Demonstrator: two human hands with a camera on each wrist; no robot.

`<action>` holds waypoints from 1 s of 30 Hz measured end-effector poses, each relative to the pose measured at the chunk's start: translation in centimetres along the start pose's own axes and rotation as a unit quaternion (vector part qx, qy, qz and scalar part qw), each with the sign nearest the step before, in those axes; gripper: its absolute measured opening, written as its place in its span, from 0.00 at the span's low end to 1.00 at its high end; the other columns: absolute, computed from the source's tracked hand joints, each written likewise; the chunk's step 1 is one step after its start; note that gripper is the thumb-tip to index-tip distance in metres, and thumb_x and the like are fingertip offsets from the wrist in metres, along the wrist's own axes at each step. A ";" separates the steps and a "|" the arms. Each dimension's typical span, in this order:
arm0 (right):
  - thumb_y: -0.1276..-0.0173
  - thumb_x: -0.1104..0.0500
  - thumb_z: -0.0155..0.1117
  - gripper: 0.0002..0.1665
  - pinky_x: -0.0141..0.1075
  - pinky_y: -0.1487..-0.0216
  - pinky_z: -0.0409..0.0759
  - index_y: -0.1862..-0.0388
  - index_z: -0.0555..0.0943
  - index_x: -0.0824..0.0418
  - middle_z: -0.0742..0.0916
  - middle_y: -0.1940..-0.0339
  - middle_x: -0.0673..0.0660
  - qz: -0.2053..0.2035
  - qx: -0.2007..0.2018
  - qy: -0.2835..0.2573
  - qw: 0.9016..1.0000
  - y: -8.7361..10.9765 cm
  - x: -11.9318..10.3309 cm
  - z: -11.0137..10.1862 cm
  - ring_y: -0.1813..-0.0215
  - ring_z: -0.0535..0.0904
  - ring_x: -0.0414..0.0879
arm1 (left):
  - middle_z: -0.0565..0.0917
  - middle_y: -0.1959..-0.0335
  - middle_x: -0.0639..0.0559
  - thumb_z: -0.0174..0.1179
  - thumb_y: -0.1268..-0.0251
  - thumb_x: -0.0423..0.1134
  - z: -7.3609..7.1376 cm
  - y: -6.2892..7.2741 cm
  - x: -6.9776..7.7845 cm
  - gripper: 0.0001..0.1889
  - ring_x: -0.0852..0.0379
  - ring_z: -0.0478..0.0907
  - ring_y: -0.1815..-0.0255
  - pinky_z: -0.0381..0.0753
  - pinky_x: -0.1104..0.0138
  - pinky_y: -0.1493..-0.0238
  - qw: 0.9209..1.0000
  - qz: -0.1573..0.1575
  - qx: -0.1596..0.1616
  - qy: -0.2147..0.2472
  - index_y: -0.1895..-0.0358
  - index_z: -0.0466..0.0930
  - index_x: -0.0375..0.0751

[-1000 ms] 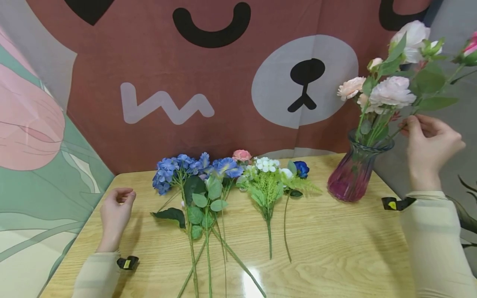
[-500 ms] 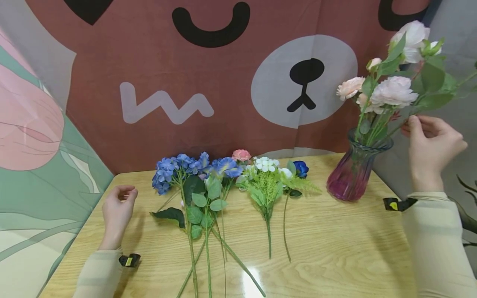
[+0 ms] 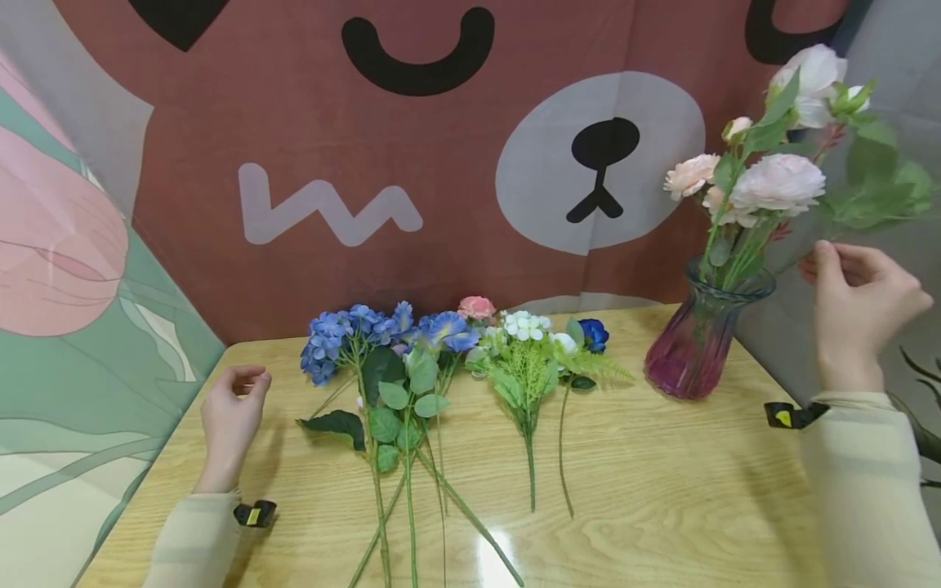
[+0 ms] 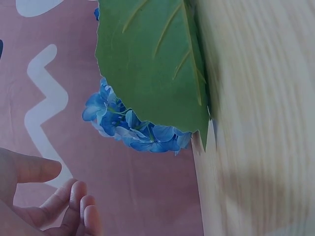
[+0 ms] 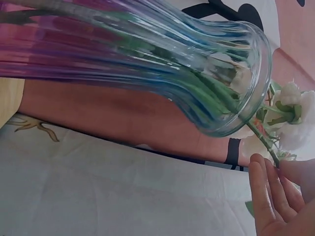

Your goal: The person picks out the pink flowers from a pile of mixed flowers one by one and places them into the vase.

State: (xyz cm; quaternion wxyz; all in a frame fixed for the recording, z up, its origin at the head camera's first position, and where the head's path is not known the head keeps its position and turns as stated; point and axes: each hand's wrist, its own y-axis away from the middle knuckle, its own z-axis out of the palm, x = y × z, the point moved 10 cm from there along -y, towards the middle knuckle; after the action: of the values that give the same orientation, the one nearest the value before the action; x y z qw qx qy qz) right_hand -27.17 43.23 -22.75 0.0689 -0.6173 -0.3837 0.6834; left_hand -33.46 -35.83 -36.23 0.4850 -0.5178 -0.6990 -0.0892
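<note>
My right hand (image 3: 863,306) pinches a green flower stem (image 5: 265,141) just outside the mouth of a glass vase (image 3: 687,363), blue at the rim and pink-purple below. The stem slants into the vase's neck, and its green leaves (image 3: 875,184) lean out to the right, blurred. Pale pink and white artificial flowers (image 3: 779,184) stand in the same vase. Over the table's left side is my left hand (image 3: 234,420), fingers loosely bent and holding nothing. Nearest to it are a blue hydrangea (image 3: 327,343) and a dark leaf (image 4: 147,64).
Several artificial stems lie across the wooden table (image 3: 662,490). Among them are a white-and-green bunch (image 3: 531,384), a pink flower (image 3: 476,307) and a dark blue flower (image 3: 594,335). A bear-printed cloth (image 3: 441,163) hangs behind the table.
My right hand has shifted slightly right and down with the stem, whose leaves swing outward. A pink bloom at the right edge has left the view. My left hand has barely moved.
</note>
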 end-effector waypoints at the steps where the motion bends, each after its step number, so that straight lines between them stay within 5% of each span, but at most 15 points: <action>1: 0.35 0.51 0.63 0.15 0.12 0.67 0.71 0.57 0.85 0.60 0.82 0.76 0.27 0.001 -0.001 0.000 1.000 0.0 0.1 -0.1 0.73 0.78 0.18 | 0.76 0.72 0.67 0.58 0.36 0.44 0.0 0.0 0.0 0.12 0.75 0.69 0.72 0.67 0.79 0.71 1.000 -0.001 0.000 0.000 0.56 0.82 0.41; 18: 0.35 0.52 0.62 0.12 0.13 0.65 0.74 0.60 0.86 0.56 0.83 0.74 0.31 0.000 0.003 -0.017 1.000 0.6 0.2 -0.2 0.72 0.79 0.21 | 0.76 0.71 0.68 0.57 0.35 0.45 -0.2 -0.1 0.2 0.13 0.76 0.68 0.71 0.67 0.79 0.70 1.000 -0.006 -0.002 0.000 0.55 0.81 0.41; 25: 0.34 0.43 0.58 0.21 0.12 0.66 0.67 0.55 0.85 0.57 0.77 0.76 0.21 -0.024 -0.004 0.068 0.997 1.2 0.7 -0.4 0.73 0.72 0.12 | 0.75 0.73 0.70 0.58 0.36 0.43 -0.1 -0.2 0.7 0.12 0.74 0.69 0.71 0.67 0.78 0.70 1.000 0.001 0.001 0.008 0.56 0.81 0.40; 30: 0.32 0.42 0.55 0.24 0.12 0.66 0.65 0.54 0.84 0.59 0.84 0.67 0.31 -0.035 0.001 0.107 0.994 1.7 0.1 -0.6 0.74 0.69 0.09 | 0.75 0.72 0.69 0.57 0.35 0.44 0.2 -0.4 1.1 0.13 0.74 0.69 0.71 0.67 0.78 0.69 1.000 -0.001 -0.002 0.008 0.55 0.82 0.40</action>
State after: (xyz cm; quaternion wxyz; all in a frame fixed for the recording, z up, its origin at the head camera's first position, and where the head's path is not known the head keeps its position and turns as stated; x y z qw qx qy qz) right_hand -26.01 42.43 -23.85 0.1343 -0.6732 -0.3944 0.6109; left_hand -33.94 -35.15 -35.33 0.4896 -0.5171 -0.6956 -0.0956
